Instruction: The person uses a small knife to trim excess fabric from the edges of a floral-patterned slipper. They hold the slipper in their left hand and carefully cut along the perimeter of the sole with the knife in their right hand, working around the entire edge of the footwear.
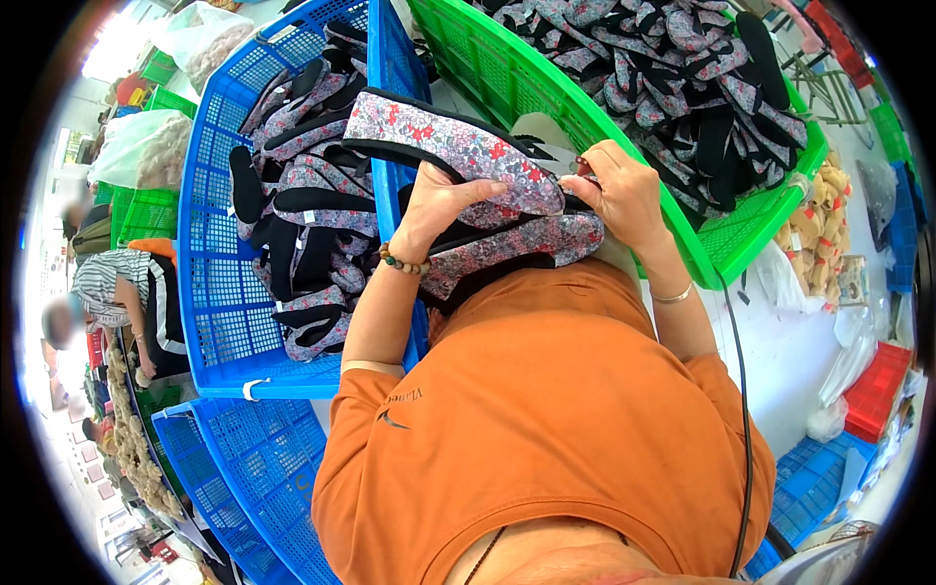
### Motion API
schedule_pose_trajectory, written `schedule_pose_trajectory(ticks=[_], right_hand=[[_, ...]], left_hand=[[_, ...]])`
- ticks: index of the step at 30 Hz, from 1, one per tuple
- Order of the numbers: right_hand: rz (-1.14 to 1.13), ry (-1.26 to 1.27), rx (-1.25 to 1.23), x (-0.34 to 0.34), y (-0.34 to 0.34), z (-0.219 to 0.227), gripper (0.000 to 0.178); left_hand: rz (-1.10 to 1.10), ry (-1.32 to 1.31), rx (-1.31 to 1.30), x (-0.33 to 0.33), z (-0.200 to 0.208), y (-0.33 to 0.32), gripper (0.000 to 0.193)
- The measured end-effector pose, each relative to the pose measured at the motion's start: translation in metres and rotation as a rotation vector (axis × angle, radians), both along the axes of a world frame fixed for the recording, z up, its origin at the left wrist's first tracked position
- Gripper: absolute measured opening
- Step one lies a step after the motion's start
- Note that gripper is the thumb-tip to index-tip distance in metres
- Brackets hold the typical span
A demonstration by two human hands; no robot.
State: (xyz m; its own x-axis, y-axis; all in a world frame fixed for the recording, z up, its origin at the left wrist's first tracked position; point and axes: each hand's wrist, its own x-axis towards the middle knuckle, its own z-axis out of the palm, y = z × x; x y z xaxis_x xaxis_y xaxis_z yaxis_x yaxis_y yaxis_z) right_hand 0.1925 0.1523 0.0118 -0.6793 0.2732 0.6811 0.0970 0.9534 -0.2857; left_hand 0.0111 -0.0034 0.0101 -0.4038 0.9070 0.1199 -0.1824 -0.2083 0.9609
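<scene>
A floral cloth slipper [439,136] with black edging is held up in front of my body. My left hand [444,200] is closed on its lower side, thumb lying along the floral fabric. My right hand [616,192] is pinched at the slipper's right end, with fingertips at its edge. A pale, narrow piece [551,154] shows beside these fingers; what it is I cannot make out. Under the held slipper, a second floral slipper [536,244] lies against my lap, partly hidden by the first and by my left hand.
A blue crate [216,292] of similar slippers stands at left. At the upper right is a green crate [507,73] heaped with more. Blue crates [258,478] lean at lower left. A black cable [743,409] hangs by my right side. Another person [122,292] is at far left.
</scene>
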Motion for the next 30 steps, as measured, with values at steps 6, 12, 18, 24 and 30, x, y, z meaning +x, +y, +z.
schedule_pose_trajectory(ticks=[6,12,18,24,30], right_hand=[[0.086,0.006,-0.189,-0.003,-0.004,-0.003,0.036],[0.141,0.076,-0.715,-0.002,0.001,-0.003,0.032],[0.195,0.091,-0.703,-0.017,-0.017,0.005,0.019],[-0.182,0.133,-0.448,-0.013,0.016,-0.015,0.016],[0.259,0.125,-1.062,-0.014,-0.007,-0.005,0.021]], left_hand=[[0.008,0.012,-0.006,-0.001,-0.002,-0.001,0.024],[0.006,0.012,-0.012,-0.001,-0.001,-0.001,0.024],[0.019,0.000,0.000,0.003,-0.002,0.000,0.024],[0.007,0.013,0.022,-0.001,-0.006,0.000,0.028],[-0.005,0.019,0.017,0.002,-0.004,0.000,0.030]])
